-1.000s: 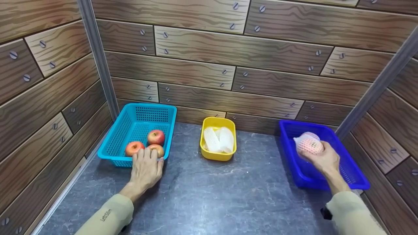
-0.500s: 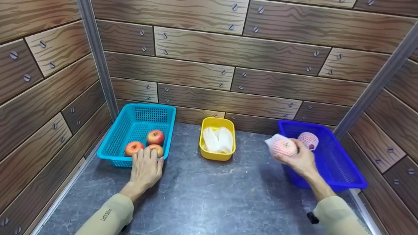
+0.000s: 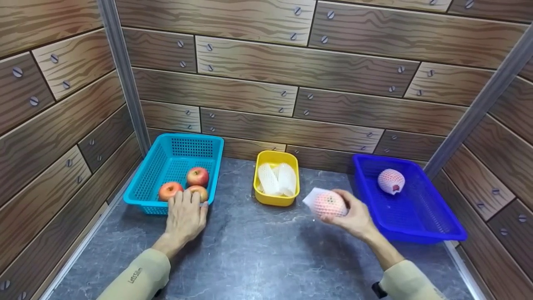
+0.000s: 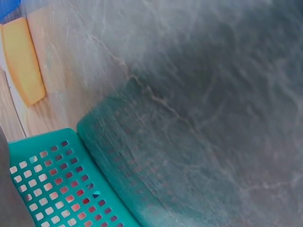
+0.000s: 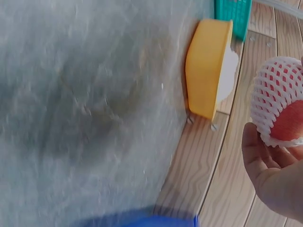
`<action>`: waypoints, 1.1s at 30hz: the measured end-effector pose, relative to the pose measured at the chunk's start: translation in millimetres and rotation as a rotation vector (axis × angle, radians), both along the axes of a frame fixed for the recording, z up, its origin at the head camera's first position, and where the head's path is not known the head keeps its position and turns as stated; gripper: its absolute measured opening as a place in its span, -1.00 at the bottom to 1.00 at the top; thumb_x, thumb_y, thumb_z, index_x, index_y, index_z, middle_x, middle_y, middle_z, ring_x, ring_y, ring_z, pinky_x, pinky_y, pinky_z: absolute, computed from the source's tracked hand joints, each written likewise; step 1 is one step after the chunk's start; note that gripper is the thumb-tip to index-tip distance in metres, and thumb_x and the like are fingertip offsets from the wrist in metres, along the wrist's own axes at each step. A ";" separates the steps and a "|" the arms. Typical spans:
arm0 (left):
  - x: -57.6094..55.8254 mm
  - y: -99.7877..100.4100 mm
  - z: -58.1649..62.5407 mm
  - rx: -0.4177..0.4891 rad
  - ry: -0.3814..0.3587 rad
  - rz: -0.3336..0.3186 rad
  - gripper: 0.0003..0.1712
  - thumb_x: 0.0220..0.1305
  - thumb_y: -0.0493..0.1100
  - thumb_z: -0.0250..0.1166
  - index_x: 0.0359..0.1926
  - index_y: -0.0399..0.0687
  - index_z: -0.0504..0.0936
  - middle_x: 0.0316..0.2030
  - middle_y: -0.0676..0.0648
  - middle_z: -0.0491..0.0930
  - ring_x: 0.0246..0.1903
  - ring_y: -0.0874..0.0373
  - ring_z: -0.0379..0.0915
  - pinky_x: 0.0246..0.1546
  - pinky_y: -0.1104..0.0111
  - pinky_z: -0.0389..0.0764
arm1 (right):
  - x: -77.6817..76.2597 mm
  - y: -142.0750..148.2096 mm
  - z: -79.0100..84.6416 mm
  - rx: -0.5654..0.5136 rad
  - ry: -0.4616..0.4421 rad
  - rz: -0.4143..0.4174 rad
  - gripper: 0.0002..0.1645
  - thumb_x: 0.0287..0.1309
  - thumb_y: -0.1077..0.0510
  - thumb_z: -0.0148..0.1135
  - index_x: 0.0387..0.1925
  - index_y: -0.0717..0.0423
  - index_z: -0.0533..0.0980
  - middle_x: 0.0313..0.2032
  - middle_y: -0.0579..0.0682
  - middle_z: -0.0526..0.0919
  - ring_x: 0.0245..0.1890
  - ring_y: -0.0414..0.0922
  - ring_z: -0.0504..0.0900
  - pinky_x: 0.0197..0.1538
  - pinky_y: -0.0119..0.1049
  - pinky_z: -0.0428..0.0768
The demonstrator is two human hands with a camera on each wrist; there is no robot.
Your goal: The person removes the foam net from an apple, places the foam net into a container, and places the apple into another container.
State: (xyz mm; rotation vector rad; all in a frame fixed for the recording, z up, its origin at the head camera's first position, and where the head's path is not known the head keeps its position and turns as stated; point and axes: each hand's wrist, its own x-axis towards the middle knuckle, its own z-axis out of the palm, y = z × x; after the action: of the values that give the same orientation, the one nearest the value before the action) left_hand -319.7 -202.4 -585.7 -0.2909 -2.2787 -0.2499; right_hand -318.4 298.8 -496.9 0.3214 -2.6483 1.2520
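Note:
In the head view my right hand (image 3: 356, 214) holds an apple in a white foam net (image 3: 329, 204) above the table, between the yellow and blue containers. The right wrist view shows bare red skin of this apple (image 5: 291, 122) at the net's opening, with fingers and thumb around it. My left hand (image 3: 185, 214) rests over the near rim of a teal basket (image 3: 139, 199), fingertips beside an apple (image 3: 199, 191). Two more apples lie there, a left apple (image 3: 170, 191) and a back apple (image 3: 197, 176).
A yellow bin (image 3: 277, 201) holding white foam nets (image 3: 286, 179) stands at the middle back. To the right, a blue basket (image 3: 416, 235) contains another netted apple (image 3: 391, 181). Wood-patterned walls (image 3: 245, 96) enclose the grey table (image 3: 258, 250) on the left, back and right.
My right hand has lifted the netted apple out of the blue basket and carried it left over the table. The other netted apple stays in that basket. My left hand has not moved.

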 end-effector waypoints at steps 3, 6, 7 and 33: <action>0.3 -0.7 -0.1 -0.004 -0.022 0.002 -0.65 0.53 -0.02 0.32 -0.19 -0.24 0.50 -0.26 -0.29 0.51 -0.23 -0.25 0.35 -0.10 -0.09 0.36 | 4.4 -7.7 -7.5 -0.012 -0.011 0.028 0.02 -0.14 0.09 0.84 0.41 0.20 0.59 0.19 0.20 0.82 0.12 -0.10 0.74 0.18 -0.37 0.67; 0.1 -0.6 0.1 -0.011 -0.032 0.003 -0.65 0.56 -0.01 0.29 -0.18 -0.24 0.51 -0.25 -0.29 0.51 -0.23 -0.24 0.35 -0.10 -0.08 0.36 | 8.8 -14.5 -14.5 -0.030 -0.027 0.063 0.02 -0.16 0.11 0.85 0.39 0.21 0.60 0.17 0.21 0.82 0.08 -0.13 0.75 0.15 -0.37 0.69; 0.1 -0.6 0.3 -0.011 -0.033 0.003 -0.65 0.56 0.00 0.29 -0.18 -0.24 0.51 -0.25 -0.29 0.52 -0.23 -0.24 0.35 -0.10 -0.08 0.36 | 10.3 -16.7 -16.7 -0.036 -0.035 0.080 0.03 -0.17 0.11 0.84 0.39 0.21 0.59 0.18 0.21 0.82 0.07 -0.14 0.75 0.14 -0.36 0.69; 0.8 -0.3 1.0 -0.021 -0.019 0.010 -0.64 0.56 0.01 0.23 -0.22 -0.23 0.49 -0.27 -0.29 0.53 -0.25 -0.25 0.36 -0.13 -0.09 0.37 | 24.0 -71.0 -67.4 0.037 -0.038 0.260 0.11 -0.24 0.00 0.84 0.41 0.22 0.59 0.21 0.13 0.82 0.09 -0.03 0.81 0.21 -0.30 0.68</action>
State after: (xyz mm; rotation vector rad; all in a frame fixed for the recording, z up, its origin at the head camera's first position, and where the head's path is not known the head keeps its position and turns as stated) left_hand -318.9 -202.7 -584.7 -0.2884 -2.3019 -0.2248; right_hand -294.4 227.8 -564.3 0.6725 -2.7320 1.2923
